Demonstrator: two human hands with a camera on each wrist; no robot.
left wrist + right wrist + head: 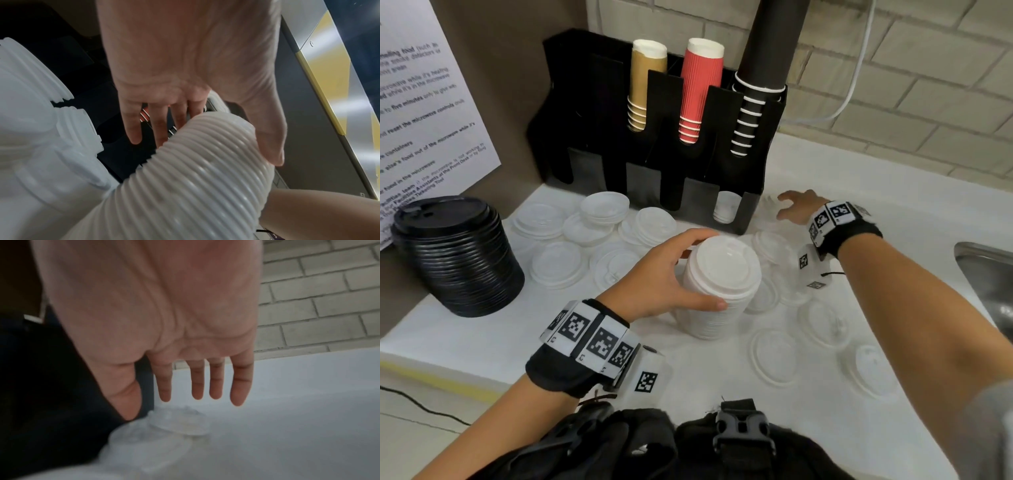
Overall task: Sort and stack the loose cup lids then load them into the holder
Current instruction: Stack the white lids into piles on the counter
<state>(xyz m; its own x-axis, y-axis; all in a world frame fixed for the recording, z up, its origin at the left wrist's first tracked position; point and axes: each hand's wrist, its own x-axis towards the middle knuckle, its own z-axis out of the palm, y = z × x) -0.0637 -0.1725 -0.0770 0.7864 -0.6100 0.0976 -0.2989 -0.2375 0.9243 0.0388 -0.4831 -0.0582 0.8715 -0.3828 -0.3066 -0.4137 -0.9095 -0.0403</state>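
My left hand (681,270) grips a tall stack of white lids (720,284) standing on the white counter, thumb on the near side and fingers round the far side; the left wrist view shows the ribbed stack (201,170) under the palm. My right hand (796,205) hovers with straight, spread fingers just above a clear lid (770,202) beside the holder's right end; in the right wrist view the fingers (197,386) hang over that clear lid (179,421) without touching it. The black holder (750,212) stands at the back, a few white lids in its rightmost lower slot.
Loose white lids (558,263) lie left of the stack, clear lids (774,356) right and front. A black lid stack (458,253) stands far left. Gold, red and black cups (700,89) fill the holder's upper slots. A steel sink (989,274) lies at the right edge.
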